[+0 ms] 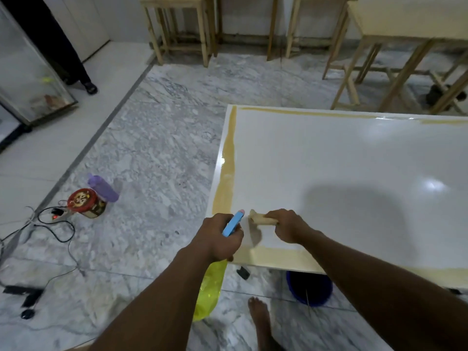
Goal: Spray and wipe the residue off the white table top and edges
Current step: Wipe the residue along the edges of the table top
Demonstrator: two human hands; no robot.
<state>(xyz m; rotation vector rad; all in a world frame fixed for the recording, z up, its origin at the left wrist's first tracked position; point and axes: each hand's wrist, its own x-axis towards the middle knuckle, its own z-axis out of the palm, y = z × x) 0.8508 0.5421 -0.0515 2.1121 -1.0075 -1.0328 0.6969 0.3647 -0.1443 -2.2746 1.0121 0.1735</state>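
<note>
The white table top (342, 158) fills the right half of the head view, with a tan band of residue (225, 173) along its left edge, far edge and near edge. My left hand (217, 239) grips a spray bottle (207, 292) with a blue trigger head and yellow-green body that hangs below the table's near left corner. My right hand (286, 225) grips a rolled tan cloth (260, 219) and holds it against the table just inside that corner, right beside the blue nozzle.
A blue bucket (309, 290) stands under the near edge, next to my bare foot (260, 320). On the marble floor to the left lie a purple bottle (103, 187), a round tin (86, 202) and cables (50, 226). Wooden stools and tables (177, 29) stand behind.
</note>
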